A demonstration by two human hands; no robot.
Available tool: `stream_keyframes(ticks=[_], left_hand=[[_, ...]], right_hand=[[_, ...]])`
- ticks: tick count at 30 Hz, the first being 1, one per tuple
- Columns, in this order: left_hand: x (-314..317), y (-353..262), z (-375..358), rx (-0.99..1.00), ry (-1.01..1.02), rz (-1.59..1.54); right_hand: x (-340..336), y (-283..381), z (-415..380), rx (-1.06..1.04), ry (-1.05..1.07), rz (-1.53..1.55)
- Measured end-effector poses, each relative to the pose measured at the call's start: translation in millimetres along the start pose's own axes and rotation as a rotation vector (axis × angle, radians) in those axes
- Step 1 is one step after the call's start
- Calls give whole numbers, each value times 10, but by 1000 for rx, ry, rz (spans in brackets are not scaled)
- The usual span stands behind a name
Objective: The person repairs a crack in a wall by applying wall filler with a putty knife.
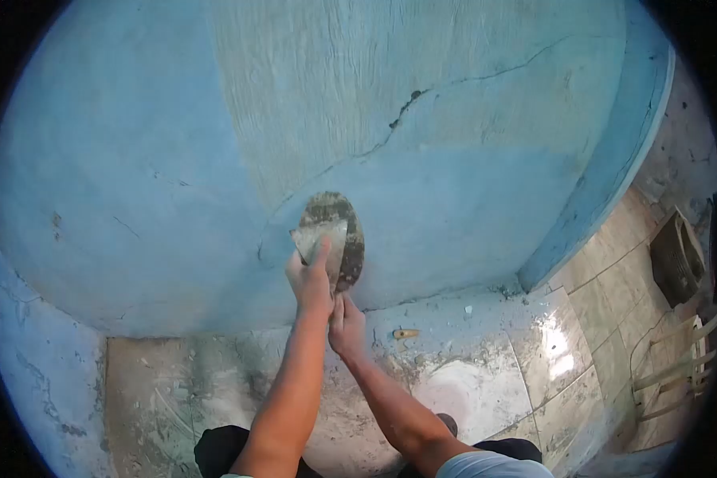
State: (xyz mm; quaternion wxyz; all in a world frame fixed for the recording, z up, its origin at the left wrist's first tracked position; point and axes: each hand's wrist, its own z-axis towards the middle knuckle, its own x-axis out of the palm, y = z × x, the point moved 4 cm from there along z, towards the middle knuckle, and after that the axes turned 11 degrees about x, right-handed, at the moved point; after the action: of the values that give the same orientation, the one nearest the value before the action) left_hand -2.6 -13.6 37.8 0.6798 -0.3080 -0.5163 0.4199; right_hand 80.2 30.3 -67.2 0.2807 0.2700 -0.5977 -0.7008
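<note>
In the head view, my left hand (312, 279) is closed on a putty knife (333, 237) with a wide, pale blade, its thumb lying along the blade. Behind that blade is the oval blade of a trowel (350, 267), mottled dark and grey and pointing up. My right hand (347, 325) is closed at the trowel's lower end, just below the left wrist, where its handle is hidden by the fingers. Both tools overlap in front of the lower part of a blue wall (438, 215).
A crack (406, 107) crosses a paler, streaked area of the wall. On the dusty tiled floor lie a small yellowish tool (406, 333) and a round whitish patch (466, 390). A dark container (668, 263) and slatted wooden furniture (669, 378) stand at the right.
</note>
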Motion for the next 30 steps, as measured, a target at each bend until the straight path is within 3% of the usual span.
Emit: stream_keyframes(ticks=[2,6,10,14,17,24,26,30], left_hand=[[31,16,45,47,-27,-18],[332,-330,302,73,65,-70],[-6,4,127,177,-32,90],[152,-87,274,101,17,61],[282,-267,382,127,71,110],[-635,284,-24,-159,-69,-208],[-698,113,-10,-179,-73,-175],[-860,-55,106,-211,-41,-119]], right_hand=[[19,-55,49,-45,-15,-25],[-55,500,299,47,93,-7],[86,66,49,-69,-4,-34],[19,100,260,-133,27,-51],[-82,478,356,-44,24,-93],[72,-386,-100,-11,225,-66],[156,-488,-180,43,314,46],[404,-337,-338,35,290,90]])
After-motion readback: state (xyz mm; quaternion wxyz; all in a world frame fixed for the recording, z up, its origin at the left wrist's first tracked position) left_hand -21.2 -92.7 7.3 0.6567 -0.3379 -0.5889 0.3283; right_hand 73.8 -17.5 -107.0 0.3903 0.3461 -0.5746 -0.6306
